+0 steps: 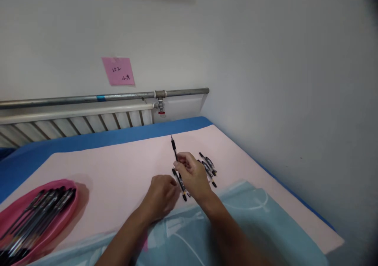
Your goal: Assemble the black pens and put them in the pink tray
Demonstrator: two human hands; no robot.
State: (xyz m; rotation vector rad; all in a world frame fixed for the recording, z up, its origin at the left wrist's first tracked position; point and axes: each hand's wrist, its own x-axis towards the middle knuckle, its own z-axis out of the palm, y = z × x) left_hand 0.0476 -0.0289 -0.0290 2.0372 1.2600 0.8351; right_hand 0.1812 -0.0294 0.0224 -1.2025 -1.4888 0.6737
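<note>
My right hand (193, 175) is closed around a thin black pen (175, 149) whose tip points up and away from me. My left hand (163, 195) is curled shut just to its left, pinching a second black pen (180, 184) by its lower part. Both hands hover over a pink sheet (118, 171). Right of my right hand lies a small pile of several black pens (209, 165) on the sheet.
A pink tray (63, 214) filled with several black pens sits at the lower left. A pale blue cloth (256, 222) covers the near edge. A blue surface (88, 142), a radiator and pipe (88, 98), and white walls with a pink note (118, 71) surround the sheet.
</note>
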